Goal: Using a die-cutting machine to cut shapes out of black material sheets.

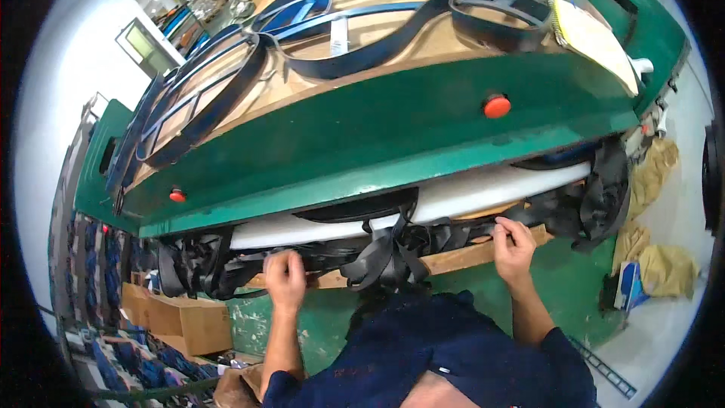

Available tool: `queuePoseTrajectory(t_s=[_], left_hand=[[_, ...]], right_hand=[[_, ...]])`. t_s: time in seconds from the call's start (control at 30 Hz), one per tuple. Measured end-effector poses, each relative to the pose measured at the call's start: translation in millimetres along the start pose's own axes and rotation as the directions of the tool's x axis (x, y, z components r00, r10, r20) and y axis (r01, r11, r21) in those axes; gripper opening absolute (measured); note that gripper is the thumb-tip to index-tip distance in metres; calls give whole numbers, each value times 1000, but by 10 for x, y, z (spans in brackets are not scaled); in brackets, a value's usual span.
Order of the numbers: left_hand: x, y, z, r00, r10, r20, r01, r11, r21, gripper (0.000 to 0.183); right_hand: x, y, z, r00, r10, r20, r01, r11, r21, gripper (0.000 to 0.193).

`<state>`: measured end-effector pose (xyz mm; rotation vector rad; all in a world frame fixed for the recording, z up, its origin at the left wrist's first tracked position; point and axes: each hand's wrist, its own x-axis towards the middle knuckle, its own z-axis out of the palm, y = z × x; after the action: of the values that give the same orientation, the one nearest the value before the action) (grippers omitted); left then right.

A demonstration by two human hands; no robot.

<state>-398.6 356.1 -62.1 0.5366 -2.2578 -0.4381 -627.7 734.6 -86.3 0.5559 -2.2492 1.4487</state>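
Observation:
My left hand (285, 279) is closed, its fingers curled in front of the tangled black strips (381, 257) that hang along the front of a green machine. My right hand (515, 249) is held in a pinch further right, with its fingertips against the same dark heap. Whatever lies between the fingers of either hand is too small or hidden to make out. Behind the strips runs a long white slab (483, 190), and a dark curved piece (359, 205) rests on it. A wooden board (461, 258) shows below the strips.
The green machine beam (340, 136) spans the view, with red buttons (496, 106) on its face. Large curved metal cutting dies (340, 64) lie on the wooden top above it. A yellow notepad (593, 38) sits at the right. A cardboard box (181, 321) stands lower left; tan sacks (668, 272) lie right.

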Motion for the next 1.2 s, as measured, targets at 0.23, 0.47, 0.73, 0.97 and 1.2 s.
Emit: queuePoseTrajectory(t_s=[0.23, 0.47, 0.73, 0.97, 1.2], left_hand=[[1560, -822, -749, 939, -151, -308, 142, 989, -52, 27], [1742, -1041, -715, 923, -39, -383, 48, 999, 12, 31], [1707, -1229, -691, 966, -19, -259, 35, 998, 58, 29], [1471, -1244, -641, 983, -117, -143, 110, 992, -59, 27], [680, -488, -328, 1000, 9, 0, -9, 999, -32, 19]], right_hand=[[1314, -854, 72, 951, -295, -91, 307, 935, 179, 5], [1861, -914, 465, 878, -387, -281, 401, 916, -8, 10], [1746, -899, 579, 893, -335, -300, 310, 942, -131, 12], [1512, -814, 502, 951, -244, -189, 252, 968, 18, 10], [738, -642, 303, 996, -88, 12, 85, 985, 151, 13]])
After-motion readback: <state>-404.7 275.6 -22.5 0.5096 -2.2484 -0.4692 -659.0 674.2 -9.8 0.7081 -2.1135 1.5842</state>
